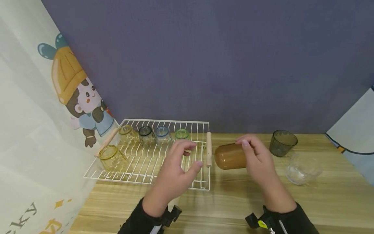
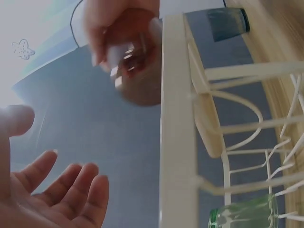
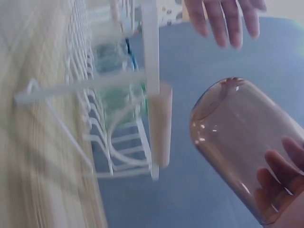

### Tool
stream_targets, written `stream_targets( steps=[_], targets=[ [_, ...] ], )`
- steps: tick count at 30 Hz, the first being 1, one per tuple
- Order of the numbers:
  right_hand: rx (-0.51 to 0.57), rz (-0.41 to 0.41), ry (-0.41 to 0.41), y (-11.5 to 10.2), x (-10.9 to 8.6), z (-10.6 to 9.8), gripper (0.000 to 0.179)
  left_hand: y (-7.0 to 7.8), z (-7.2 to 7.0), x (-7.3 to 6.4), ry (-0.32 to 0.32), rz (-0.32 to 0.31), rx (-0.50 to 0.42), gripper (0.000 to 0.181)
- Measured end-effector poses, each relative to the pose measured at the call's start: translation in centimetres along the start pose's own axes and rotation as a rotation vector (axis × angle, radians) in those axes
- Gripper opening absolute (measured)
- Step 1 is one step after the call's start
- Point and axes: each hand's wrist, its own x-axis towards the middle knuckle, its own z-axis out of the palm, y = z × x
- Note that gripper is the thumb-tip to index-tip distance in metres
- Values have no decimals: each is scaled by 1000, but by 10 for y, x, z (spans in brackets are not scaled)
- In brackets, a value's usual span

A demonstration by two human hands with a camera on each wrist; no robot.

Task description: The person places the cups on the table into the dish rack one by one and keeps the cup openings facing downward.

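Note:
An amber glass tumbler (image 1: 229,156) lies sideways in my right hand (image 1: 260,162), thumb and fingers around its right end; the rounded end points left toward the rack. In the right wrist view, fingers show through the see-through tumbler (image 3: 242,137). My left hand (image 1: 176,172) hovers over the right part of a white wire dish rack (image 1: 163,121), thumb and fingers spread apart with nothing between them. Beyond its fingertips stands a green glass (image 1: 182,133), partly hidden by that hand.
Along the rack's back stand a blue glass (image 1: 163,136), a dark glass (image 1: 147,136) and a yellow glass (image 1: 128,136). Another yellow glass (image 1: 113,159) sits front left. Wooden handles (image 1: 208,149) flank the rack. Right of my right hand are a smoky grey glass (image 1: 282,143) and a clear glass (image 1: 302,170).

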Motion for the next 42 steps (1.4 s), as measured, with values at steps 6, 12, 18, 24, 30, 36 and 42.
stream_targets(
  steps=[6, 12, 18, 24, 30, 36, 42],
  targets=[
    [240, 20, 30, -21, -9, 14, 26, 1, 8, 0, 61, 21, -95, 49],
    [436, 24, 63, -34, -16, 24, 26, 9, 15, -3, -29, -92, -176, 59],
    [483, 79, 69, -43, -23, 31, 23, 17, 21, -4, -106, -126, -122, 64],
    [495, 12, 79, -46, -28, 35, 17, 19, 27, -7, -128, -117, -161, 61],
    [482, -11, 57, -49, -32, 37, 15, 20, 30, -10, -177, -153, -219, 66],
    [488, -17, 46, -50, -34, 39, 14, 18, 33, -11, -144, -113, -237, 63],
    [481, 1, 64, -50, -36, 42, 14, 17, 38, -12, -70, -88, -256, 60]
  ],
)
